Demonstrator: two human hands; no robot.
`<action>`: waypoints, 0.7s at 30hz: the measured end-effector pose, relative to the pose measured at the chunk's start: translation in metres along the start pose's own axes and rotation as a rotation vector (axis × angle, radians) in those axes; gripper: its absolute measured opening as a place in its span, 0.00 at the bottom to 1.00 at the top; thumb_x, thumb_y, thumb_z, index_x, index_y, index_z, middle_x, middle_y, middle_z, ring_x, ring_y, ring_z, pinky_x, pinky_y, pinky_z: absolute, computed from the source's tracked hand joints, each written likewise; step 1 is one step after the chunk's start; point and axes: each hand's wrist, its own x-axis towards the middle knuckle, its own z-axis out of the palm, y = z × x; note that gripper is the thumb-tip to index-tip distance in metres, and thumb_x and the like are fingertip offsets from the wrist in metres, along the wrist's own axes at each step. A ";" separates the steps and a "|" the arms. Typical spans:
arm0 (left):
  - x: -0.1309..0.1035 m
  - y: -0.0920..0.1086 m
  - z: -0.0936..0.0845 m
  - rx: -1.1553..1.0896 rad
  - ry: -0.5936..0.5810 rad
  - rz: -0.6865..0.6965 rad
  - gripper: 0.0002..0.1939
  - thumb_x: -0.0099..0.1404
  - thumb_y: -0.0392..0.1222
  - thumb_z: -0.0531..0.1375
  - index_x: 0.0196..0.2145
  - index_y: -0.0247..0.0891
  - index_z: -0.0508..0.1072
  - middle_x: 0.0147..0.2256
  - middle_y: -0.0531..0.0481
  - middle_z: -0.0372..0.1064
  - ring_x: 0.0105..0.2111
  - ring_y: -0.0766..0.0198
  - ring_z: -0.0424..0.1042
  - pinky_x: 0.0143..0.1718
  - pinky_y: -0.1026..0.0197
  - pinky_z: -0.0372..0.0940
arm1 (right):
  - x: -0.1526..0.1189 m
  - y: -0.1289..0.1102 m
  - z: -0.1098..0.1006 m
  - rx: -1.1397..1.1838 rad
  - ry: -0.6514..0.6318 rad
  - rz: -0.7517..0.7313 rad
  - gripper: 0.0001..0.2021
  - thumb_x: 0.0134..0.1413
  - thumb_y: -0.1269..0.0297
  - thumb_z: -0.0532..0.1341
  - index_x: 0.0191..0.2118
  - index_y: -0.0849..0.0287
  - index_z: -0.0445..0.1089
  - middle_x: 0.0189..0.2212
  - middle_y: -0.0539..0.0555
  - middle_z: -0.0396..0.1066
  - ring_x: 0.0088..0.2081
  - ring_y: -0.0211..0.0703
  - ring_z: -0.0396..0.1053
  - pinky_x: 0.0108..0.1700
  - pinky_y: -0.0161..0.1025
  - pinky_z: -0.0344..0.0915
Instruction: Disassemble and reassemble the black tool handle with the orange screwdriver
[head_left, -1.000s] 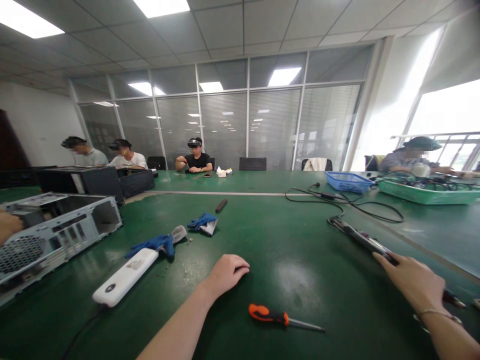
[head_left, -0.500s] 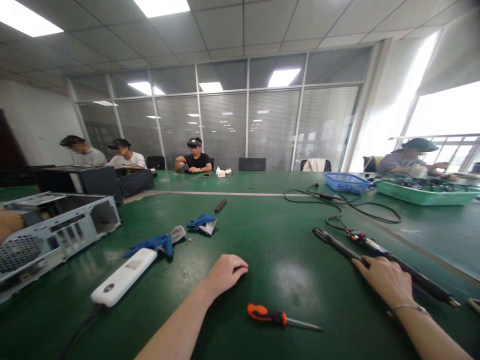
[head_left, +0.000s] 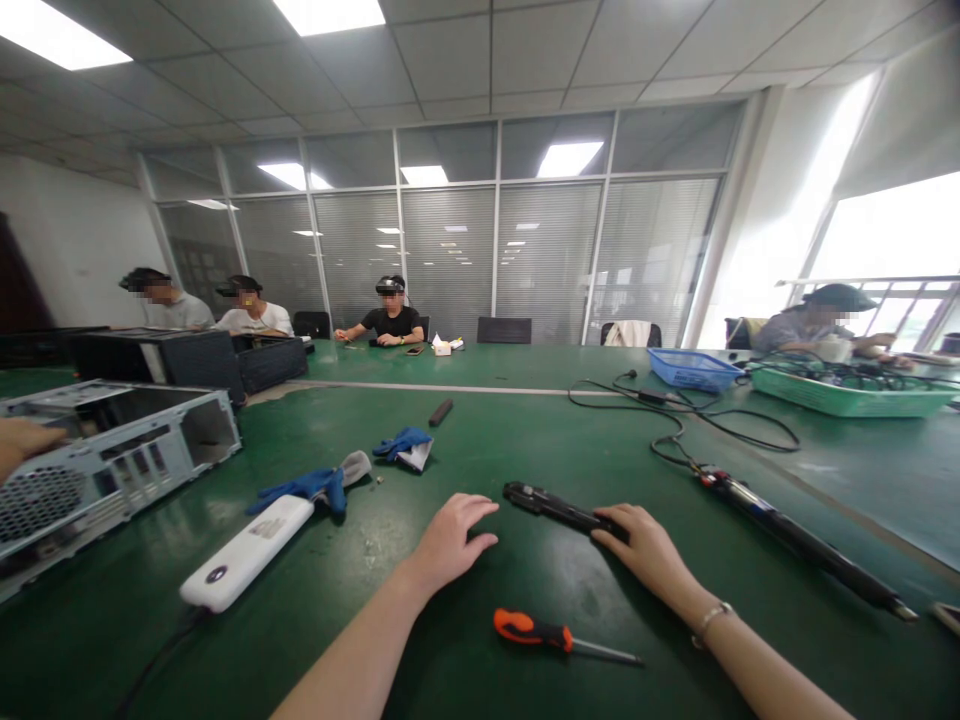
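On green table (head_left: 517, 435), right hand (head_left: 639, 545) gripping black tool (head_left: 553, 505), left hand (head_left: 451, 542) nearby

Bright ceiling lights (head_left: 330, 12), overexposed window (head_left: 889, 235) at right, soft glare on green tabletop (head_left: 559, 575), wide-angle stretching toward edges

A long, slim black tool (head_left: 555, 508), stick-shaped, with small lighter marks on its left part. It slants over the middle of the green counter (head_left: 525, 435), left end farther away, right end held in the right hand (head_left: 643, 550). Whether it touches the surface is unclear.
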 end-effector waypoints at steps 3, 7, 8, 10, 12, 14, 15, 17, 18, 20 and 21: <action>-0.001 0.001 -0.002 0.026 0.010 -0.036 0.29 0.56 0.44 0.67 0.55 0.45 0.67 0.55 0.45 0.63 0.55 0.54 0.62 0.58 0.51 0.57 | -0.003 -0.039 0.005 0.103 -0.095 -0.076 0.18 0.54 0.53 0.58 0.46 0.55 0.73 0.44 0.57 0.72 0.47 0.51 0.66 0.50 0.45 0.63; -0.003 0.002 -0.006 0.063 -0.092 -0.078 0.35 0.49 0.49 0.70 0.55 0.44 0.68 0.55 0.43 0.64 0.55 0.50 0.62 0.57 0.49 0.58 | -0.011 -0.069 0.003 0.190 -0.185 -0.145 0.16 0.54 0.55 0.60 0.47 0.54 0.73 0.45 0.56 0.71 0.47 0.49 0.66 0.51 0.43 0.62; -0.004 0.002 -0.007 0.068 -0.127 -0.084 0.34 0.49 0.50 0.70 0.53 0.43 0.69 0.54 0.44 0.65 0.53 0.50 0.63 0.56 0.49 0.58 | -0.013 -0.073 0.001 0.203 -0.206 -0.157 0.16 0.53 0.55 0.60 0.46 0.54 0.73 0.45 0.56 0.71 0.47 0.49 0.66 0.51 0.43 0.62; -0.004 0.004 -0.008 0.072 -0.186 -0.091 0.29 0.50 0.50 0.69 0.50 0.42 0.72 0.50 0.44 0.70 0.50 0.51 0.67 0.54 0.51 0.60 | -0.015 -0.078 -0.005 0.224 -0.249 -0.172 0.16 0.53 0.55 0.61 0.46 0.54 0.73 0.44 0.56 0.71 0.46 0.48 0.67 0.50 0.42 0.63; -0.003 0.005 -0.010 0.069 -0.228 -0.087 0.26 0.51 0.50 0.68 0.47 0.40 0.74 0.46 0.45 0.72 0.47 0.52 0.69 0.51 0.53 0.62 | -0.016 -0.081 -0.011 0.236 -0.276 -0.181 0.15 0.52 0.56 0.61 0.45 0.54 0.73 0.43 0.56 0.71 0.45 0.48 0.67 0.49 0.42 0.63; -0.002 0.006 -0.012 0.063 -0.252 -0.076 0.26 0.51 0.51 0.68 0.47 0.40 0.74 0.45 0.45 0.73 0.45 0.52 0.70 0.50 0.54 0.62 | -0.018 -0.083 -0.016 0.244 -0.295 -0.188 0.15 0.52 0.55 0.62 0.44 0.54 0.73 0.43 0.55 0.71 0.44 0.48 0.68 0.47 0.41 0.64; -0.002 0.006 -0.012 0.060 -0.259 -0.073 0.27 0.50 0.52 0.68 0.47 0.40 0.74 0.45 0.45 0.73 0.46 0.52 0.70 0.50 0.54 0.62 | -0.018 -0.083 -0.018 0.248 -0.304 -0.192 0.15 0.52 0.55 0.62 0.43 0.54 0.73 0.42 0.55 0.71 0.43 0.47 0.68 0.46 0.41 0.64; -0.002 0.006 -0.013 0.051 -0.267 -0.072 0.28 0.50 0.52 0.69 0.47 0.40 0.74 0.46 0.45 0.73 0.46 0.52 0.70 0.50 0.54 0.62 | -0.018 -0.080 -0.019 0.254 -0.319 -0.195 0.15 0.52 0.54 0.61 0.43 0.54 0.73 0.40 0.54 0.72 0.41 0.46 0.69 0.44 0.40 0.65; -0.002 0.006 -0.013 0.047 -0.269 -0.071 0.28 0.50 0.52 0.69 0.47 0.40 0.74 0.46 0.45 0.73 0.46 0.52 0.70 0.50 0.54 0.62 | -0.017 -0.076 -0.018 0.250 -0.316 -0.194 0.15 0.53 0.53 0.61 0.43 0.54 0.73 0.40 0.54 0.72 0.40 0.46 0.69 0.43 0.39 0.66; -0.002 0.005 -0.013 0.038 -0.269 -0.069 0.27 0.50 0.52 0.69 0.46 0.40 0.75 0.45 0.45 0.73 0.46 0.52 0.70 0.50 0.55 0.62 | -0.014 -0.062 -0.019 0.206 -0.256 -0.181 0.18 0.54 0.50 0.58 0.46 0.55 0.72 0.42 0.55 0.71 0.41 0.46 0.69 0.44 0.40 0.66; -0.002 0.005 -0.013 0.035 -0.268 -0.066 0.26 0.50 0.52 0.69 0.46 0.40 0.75 0.45 0.45 0.73 0.46 0.52 0.70 0.49 0.55 0.62 | -0.011 -0.052 -0.020 0.158 -0.197 -0.167 0.20 0.55 0.49 0.57 0.48 0.55 0.71 0.43 0.56 0.71 0.42 0.47 0.69 0.46 0.41 0.66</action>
